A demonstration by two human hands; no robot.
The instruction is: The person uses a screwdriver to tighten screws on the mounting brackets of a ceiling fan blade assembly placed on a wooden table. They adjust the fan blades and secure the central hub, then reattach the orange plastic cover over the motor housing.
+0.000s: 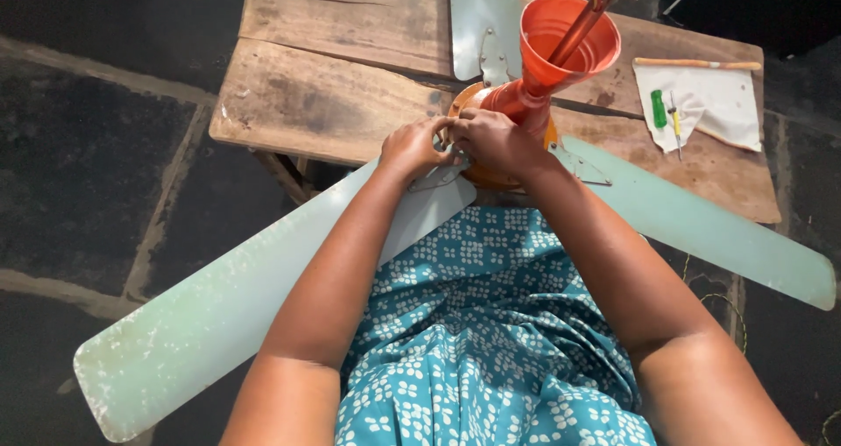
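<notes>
Ceiling fan motor hub [491, 176], orange, resting at the near edge of the wooden bench [333, 104], its orange canopy cup [561, 38] upturned above it. Left hand [413, 148] and right hand [495, 139] meet at the hub where a pale green blade [236, 315] joins by its metal bracket; the fingers are curled tight on something small there. Judged best practice: brace the hub, keep the blade supported. What the fingers grip is hidden. A green screwdriver [659, 109] lies on a white cloth [710, 104]; the far blade [484, 17] is cut off.
</notes>
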